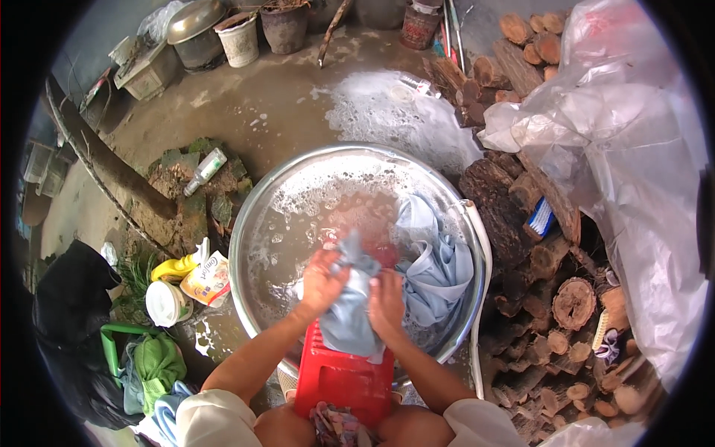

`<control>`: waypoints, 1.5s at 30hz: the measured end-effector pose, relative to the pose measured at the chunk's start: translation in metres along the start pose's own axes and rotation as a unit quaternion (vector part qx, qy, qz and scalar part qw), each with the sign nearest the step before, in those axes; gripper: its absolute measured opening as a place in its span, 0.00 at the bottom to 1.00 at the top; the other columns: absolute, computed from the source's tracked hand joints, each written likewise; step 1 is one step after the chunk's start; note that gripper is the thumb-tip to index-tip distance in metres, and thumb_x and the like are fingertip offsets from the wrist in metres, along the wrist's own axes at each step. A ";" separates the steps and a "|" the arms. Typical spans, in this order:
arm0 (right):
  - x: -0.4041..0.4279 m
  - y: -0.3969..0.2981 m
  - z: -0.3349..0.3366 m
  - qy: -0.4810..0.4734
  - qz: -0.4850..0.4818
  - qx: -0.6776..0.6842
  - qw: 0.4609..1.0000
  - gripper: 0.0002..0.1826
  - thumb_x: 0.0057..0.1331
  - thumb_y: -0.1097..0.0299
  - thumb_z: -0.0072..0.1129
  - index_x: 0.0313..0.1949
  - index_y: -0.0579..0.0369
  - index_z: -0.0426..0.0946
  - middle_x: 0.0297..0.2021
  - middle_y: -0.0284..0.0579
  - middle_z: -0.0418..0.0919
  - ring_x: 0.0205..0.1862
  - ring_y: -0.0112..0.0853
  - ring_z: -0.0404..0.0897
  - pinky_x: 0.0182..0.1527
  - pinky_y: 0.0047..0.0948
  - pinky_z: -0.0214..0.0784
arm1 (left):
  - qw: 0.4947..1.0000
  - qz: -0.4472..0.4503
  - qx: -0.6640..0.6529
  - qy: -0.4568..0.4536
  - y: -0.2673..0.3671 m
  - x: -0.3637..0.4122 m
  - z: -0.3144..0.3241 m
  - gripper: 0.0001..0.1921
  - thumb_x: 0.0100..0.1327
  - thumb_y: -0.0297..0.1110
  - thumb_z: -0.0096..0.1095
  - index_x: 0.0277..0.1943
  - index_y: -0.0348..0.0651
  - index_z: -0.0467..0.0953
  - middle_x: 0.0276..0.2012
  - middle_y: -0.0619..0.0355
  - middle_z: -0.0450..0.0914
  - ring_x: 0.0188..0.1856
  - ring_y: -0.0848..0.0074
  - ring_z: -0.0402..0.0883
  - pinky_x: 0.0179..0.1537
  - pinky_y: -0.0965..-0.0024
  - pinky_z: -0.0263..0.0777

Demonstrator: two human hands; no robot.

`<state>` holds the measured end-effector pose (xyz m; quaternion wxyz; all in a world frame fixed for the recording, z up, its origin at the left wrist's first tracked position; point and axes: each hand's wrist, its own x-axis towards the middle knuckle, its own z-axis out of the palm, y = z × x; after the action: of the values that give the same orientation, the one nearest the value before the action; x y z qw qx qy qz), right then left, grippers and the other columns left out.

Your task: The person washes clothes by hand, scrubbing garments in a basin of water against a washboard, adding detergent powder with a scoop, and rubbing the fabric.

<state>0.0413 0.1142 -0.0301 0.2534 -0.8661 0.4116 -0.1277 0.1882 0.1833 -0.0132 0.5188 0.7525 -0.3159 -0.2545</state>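
Note:
Between my hands is a wet light-blue cloth, bunched at the top and draped over a red plastic washboard. My left hand grips its left side, and my right hand holds the right side. The washboard leans into a large round metal basin of cloudy, sudsy water. Along the basin's right side lies more light-blue fabric, partly in the water. Something reddish shows behind the hands, too blurred to name. A patterned cloth rests at the washboard's near end, between my legs.
A white hose hangs over the basin's right rim beside stacked logs and plastic sheeting. To the left are a Comfort pouch, a white tub, a green garment, a glass bottle and a tree trunk.

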 end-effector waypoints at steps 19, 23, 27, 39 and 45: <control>-0.014 0.002 -0.036 -0.052 -0.059 -0.040 0.996 0.19 0.63 0.54 0.52 0.48 0.53 0.73 0.51 0.52 0.71 0.51 0.48 0.71 0.48 0.54 0.60 | 0.932 0.157 0.295 -0.142 0.003 -0.056 0.003 0.16 0.60 0.42 0.55 0.49 0.51 0.74 0.53 0.52 0.71 0.50 0.57 0.72 0.52 0.51 0.63; -0.051 -0.003 -0.038 -0.038 -0.146 -0.021 0.988 0.16 0.62 0.57 0.53 0.43 0.53 0.74 0.42 0.53 0.76 0.44 0.49 0.74 0.43 0.47 0.64 | 0.853 0.332 0.325 -0.237 -0.017 -0.083 -0.018 0.14 0.53 0.32 0.59 0.44 0.48 0.74 0.43 0.54 0.74 0.43 0.61 0.74 0.43 0.55 0.70; 0.058 0.017 -0.004 -0.032 -0.026 0.067 0.997 0.11 0.61 0.62 0.55 0.38 0.56 0.76 0.31 0.54 0.78 0.35 0.48 0.77 0.37 0.41 0.67 | 0.930 0.040 0.324 -0.168 0.024 0.010 0.010 0.09 0.60 0.36 0.51 0.42 0.48 0.75 0.37 0.45 0.80 0.39 0.53 0.81 0.39 0.53 0.74; 0.004 0.029 -0.023 0.017 0.127 0.520 0.844 0.17 0.60 0.70 0.53 0.50 0.59 0.70 0.43 0.39 0.72 0.44 0.28 0.70 0.45 0.32 0.65 | 0.842 0.465 0.213 -0.169 0.035 -0.036 0.004 0.07 0.52 0.36 0.62 0.29 0.45 0.74 0.29 0.56 0.71 0.28 0.63 0.75 0.28 0.65 0.70; 0.060 0.006 -0.021 -0.081 -0.130 0.005 0.988 0.24 0.65 0.57 0.51 0.59 0.47 0.65 0.60 0.47 0.63 0.62 0.45 0.61 0.62 0.39 0.55 | 0.869 0.319 0.327 -0.187 0.048 -0.039 0.008 0.17 0.56 0.39 0.60 0.44 0.39 0.72 0.46 0.51 0.72 0.41 0.59 0.77 0.37 0.61 0.73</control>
<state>0.0667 0.0572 -0.0150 0.2717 -0.9184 0.2729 -0.0907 0.1460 0.1944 0.0318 0.2267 0.6758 -0.6952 -0.0932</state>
